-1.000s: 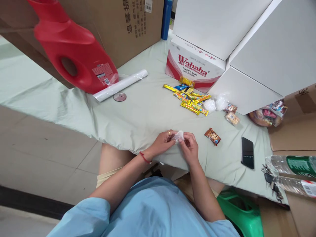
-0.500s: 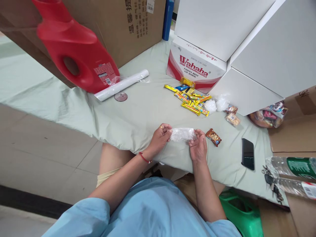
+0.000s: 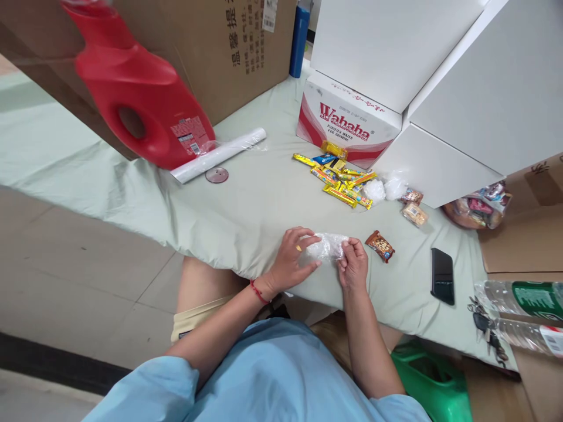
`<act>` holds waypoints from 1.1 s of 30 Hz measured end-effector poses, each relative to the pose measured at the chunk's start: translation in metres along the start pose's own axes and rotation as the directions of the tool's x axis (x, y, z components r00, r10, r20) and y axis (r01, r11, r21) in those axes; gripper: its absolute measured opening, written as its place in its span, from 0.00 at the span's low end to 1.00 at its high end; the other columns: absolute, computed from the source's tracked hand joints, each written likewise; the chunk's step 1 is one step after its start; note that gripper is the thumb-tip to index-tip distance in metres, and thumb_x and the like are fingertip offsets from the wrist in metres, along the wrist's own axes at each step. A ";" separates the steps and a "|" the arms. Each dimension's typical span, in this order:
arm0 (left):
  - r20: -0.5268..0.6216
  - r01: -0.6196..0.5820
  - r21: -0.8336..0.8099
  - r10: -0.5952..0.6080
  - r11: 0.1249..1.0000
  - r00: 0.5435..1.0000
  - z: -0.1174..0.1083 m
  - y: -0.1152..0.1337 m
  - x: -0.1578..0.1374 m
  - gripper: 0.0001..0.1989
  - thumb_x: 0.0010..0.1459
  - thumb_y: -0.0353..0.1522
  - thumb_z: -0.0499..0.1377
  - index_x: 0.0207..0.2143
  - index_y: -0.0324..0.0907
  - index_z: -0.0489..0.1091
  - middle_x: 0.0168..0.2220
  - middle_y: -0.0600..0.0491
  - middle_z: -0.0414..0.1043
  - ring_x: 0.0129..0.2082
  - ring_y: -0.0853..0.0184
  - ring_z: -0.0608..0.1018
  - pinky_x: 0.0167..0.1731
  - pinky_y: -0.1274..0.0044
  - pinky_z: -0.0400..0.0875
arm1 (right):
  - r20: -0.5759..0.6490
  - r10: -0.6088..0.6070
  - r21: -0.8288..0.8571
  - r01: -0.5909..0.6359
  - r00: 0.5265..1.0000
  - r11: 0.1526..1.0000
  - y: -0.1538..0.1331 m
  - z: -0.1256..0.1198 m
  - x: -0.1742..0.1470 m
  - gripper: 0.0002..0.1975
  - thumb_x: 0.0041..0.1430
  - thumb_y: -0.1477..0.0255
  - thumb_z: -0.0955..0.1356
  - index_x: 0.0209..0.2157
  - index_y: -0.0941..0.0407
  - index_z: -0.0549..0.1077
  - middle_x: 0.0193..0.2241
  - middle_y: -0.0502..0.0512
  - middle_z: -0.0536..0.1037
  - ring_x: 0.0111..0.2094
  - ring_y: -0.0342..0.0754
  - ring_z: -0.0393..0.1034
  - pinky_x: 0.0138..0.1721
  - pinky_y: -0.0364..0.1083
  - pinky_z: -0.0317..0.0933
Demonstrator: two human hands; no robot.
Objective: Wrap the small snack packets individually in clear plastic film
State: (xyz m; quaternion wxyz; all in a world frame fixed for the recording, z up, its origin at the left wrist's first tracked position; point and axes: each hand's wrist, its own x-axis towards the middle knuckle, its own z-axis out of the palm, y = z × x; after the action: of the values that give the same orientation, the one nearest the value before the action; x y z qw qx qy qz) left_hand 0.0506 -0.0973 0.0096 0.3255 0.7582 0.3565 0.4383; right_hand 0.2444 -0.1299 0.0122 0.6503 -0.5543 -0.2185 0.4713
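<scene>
So the crinkly clear plastic (image 3: 331,245) is pinched at its 3 o'clock end by the right hand (image 3: 354,264), over the cloth-covered surface (image 3: 259,202), long axis running roughly 9-to-3. From the left hand (image 3: 287,262) it's found at about 3 o'clock, just by the fingers – that one's spread open, thumb held apart – and whether the plastic's touched there can't be told.

Short-sleeved blue shirt (image 3: 272,375), red bracelet (image 3: 258,291), gold ring (image 3: 299,248)
</scene>
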 end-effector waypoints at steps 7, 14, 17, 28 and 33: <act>0.081 0.151 0.117 -0.161 0.981 0.984 0.015 -0.011 0.002 0.09 0.68 0.33 0.56 0.38 0.44 0.77 0.35 0.49 0.78 0.39 0.59 0.76 0.44 0.66 0.70 | 0.019 -0.045 0.143 0.042 0.999 0.989 -0.005 -0.003 0.007 0.25 0.53 0.48 0.77 0.41 0.51 0.74 0.29 0.46 0.74 0.24 0.38 0.65 0.23 0.38 0.63; 0.041 0.213 0.052 -0.215 0.976 0.976 0.012 -0.011 0.002 0.08 0.68 0.32 0.57 0.37 0.44 0.77 0.33 0.50 0.77 0.37 0.62 0.77 0.40 0.70 0.70 | 0.150 -0.156 -0.300 0.195 0.976 0.934 0.014 0.008 -0.008 0.28 0.51 0.58 0.80 0.52 0.50 0.73 0.40 0.51 0.79 0.36 0.46 0.74 0.41 0.47 0.71; 0.012 0.234 -0.005 -0.234 0.972 0.972 0.009 -0.010 0.002 0.07 0.67 0.32 0.58 0.39 0.44 0.78 0.35 0.50 0.78 0.38 0.62 0.78 0.42 0.70 0.72 | 0.182 -0.138 -0.393 0.201 0.973 0.897 0.017 0.009 -0.012 0.26 0.52 0.64 0.80 0.51 0.49 0.74 0.36 0.49 0.79 0.34 0.46 0.73 0.39 0.46 0.69; -0.088 0.432 -0.329 -0.483 0.840 0.871 0.008 -0.019 0.003 0.09 0.67 0.36 0.58 0.43 0.42 0.76 0.39 0.49 0.80 0.39 0.62 0.80 0.43 0.69 0.75 | 0.021 -0.052 -0.114 0.054 0.998 0.992 0.006 -0.003 -0.011 0.18 0.45 0.63 0.82 0.37 0.52 0.80 0.33 0.49 0.77 0.32 0.44 0.70 0.34 0.44 0.69; -0.051 0.232 -0.248 -0.252 0.941 0.966 0.004 -0.014 0.001 0.25 0.58 0.28 0.60 0.58 0.45 0.71 0.56 0.45 0.72 0.54 0.59 0.76 0.55 0.64 0.74 | 0.057 -0.080 -0.162 0.088 0.995 0.983 0.004 -0.005 -0.014 0.16 0.48 0.62 0.81 0.37 0.52 0.80 0.33 0.50 0.77 0.33 0.44 0.69 0.35 0.44 0.68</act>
State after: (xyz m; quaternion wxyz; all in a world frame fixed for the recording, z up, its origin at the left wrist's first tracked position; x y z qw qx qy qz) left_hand 0.0508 -0.0893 -0.0030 0.4510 0.6451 0.4045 0.4656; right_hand 0.2407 -0.1445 0.0099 0.6160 -0.5843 -0.2958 0.4377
